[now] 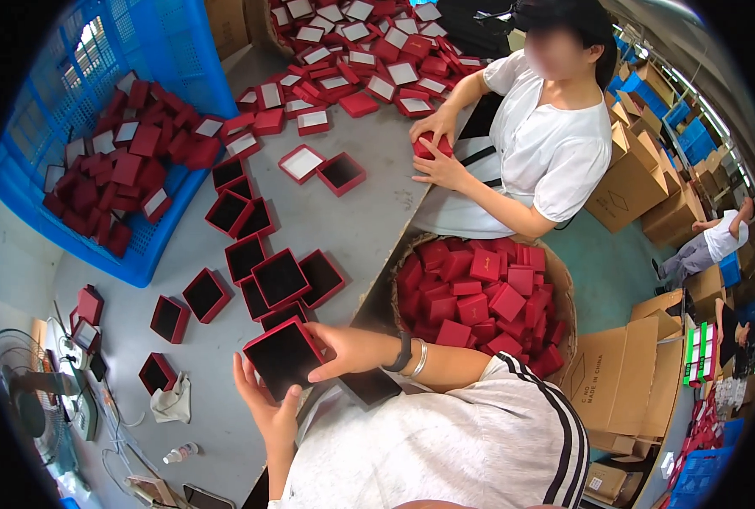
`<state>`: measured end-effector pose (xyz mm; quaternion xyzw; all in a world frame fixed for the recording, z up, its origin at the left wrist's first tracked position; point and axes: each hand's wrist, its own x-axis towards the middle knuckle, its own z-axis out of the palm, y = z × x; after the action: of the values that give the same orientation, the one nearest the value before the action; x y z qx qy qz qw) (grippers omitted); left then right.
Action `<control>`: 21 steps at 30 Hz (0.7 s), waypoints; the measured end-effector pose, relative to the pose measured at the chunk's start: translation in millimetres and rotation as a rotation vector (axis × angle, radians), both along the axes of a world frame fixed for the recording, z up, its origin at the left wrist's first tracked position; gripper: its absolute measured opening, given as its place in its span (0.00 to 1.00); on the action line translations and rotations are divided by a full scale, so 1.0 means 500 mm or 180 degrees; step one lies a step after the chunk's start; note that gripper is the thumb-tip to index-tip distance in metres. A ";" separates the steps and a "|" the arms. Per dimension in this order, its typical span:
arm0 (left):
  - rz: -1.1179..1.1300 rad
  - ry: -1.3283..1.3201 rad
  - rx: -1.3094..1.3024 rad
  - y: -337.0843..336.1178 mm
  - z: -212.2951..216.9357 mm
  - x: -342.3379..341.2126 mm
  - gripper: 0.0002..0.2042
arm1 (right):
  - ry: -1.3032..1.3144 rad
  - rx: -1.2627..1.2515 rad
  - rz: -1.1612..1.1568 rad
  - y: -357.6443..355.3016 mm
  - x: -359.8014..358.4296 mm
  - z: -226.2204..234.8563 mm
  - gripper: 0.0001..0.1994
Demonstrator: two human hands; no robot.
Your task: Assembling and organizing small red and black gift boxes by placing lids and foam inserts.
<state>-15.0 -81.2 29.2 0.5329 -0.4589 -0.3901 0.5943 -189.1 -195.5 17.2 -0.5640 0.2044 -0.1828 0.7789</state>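
Both my hands hold one open red box with a black lining (282, 355) just above the grey table (369, 178). My left hand (264, 405) cups it from below. My right hand (343, 348), with a dark wristband and a bracelet, grips its right edge. Several more open red boxes (280, 277) lie on the table just beyond it.
A round basket of closed red boxes (479, 297) stands to my right. A blue crate (106, 161) holds several boxes at the far left. Across the table a person in white handles a red box (432, 146) beside a heap of lids (360, 51). A fan (25, 399) stands at left; cardboard cartons (619, 373) at right.
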 end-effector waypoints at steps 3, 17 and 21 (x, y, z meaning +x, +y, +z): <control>0.0168 0.0520 0.0293 0.000 -0.020 0.006 0.46 | 0.0111 -0.0028 0.0232 0.005 0.001 0.000 0.45; 0.0135 0.1314 0.0608 0.000 -0.061 0.011 0.31 | 0.0049 -0.0117 -0.0530 0.020 0.015 -0.071 0.35; 0.0244 0.1383 0.0549 -0.001 -0.066 0.022 0.29 | 0.0586 -0.0320 -0.0513 0.012 0.021 -0.051 0.33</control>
<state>-3.8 -81.7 -3.8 0.5023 -0.2646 -0.5105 0.6458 -178.4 -189.5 -8.3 -0.5985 0.3102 -0.2023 0.7104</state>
